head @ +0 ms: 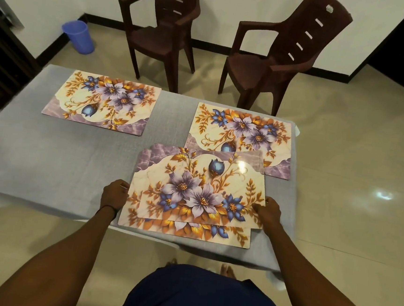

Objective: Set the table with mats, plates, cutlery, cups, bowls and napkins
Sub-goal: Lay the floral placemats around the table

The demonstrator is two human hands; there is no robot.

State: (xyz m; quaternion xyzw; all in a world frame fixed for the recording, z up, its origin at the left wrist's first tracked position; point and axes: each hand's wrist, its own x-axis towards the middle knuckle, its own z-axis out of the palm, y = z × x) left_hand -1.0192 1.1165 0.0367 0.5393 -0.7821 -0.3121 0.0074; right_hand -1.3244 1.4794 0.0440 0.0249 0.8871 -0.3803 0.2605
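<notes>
**A:** How far along is the table-setting?

**B:** Early, I'd judge. Only mats are out. Two lie flat on the grey-clothed table (pixel 49 159). The upper-left mat (pixel 101 102) sits before the left chair (pixel 162 37), and the right-hand mat (pixel 240 136) sits before the right chair (pixel 274 69).

**A:** And the other mats?

**B:** Two more sit in the lower middle of the frame, stacked askew at the table's near edge. The top mat (pixel 200 189) rests on the lower mat (pixel 184 232). Its far edge overlaps the near edge of the right-hand mat.

**A:** What are the hands doing?

**B:** The left hand (pixel 115 195) is at the left side of the stack, fingers curled onto the lower mat's edge. The right hand (pixel 265 213) pinches the top mat's right edge, with the thumb on top and the fingers tucked beneath.

**A:** So what remains?

**B:** The pair needs separating. One mat probably belongs where the stack is, pulled clear of the right-hand mat. The other likely goes towards the left of the frame, opposite the upper-left mat. Plates, cutlery, cups, bowls and napkins are nowhere in view, so nearly all of the task lies ahead.

**A:** Anything else around?

**B:** A blue bin (pixel 78 37) stands on the floor at the upper left.
</notes>
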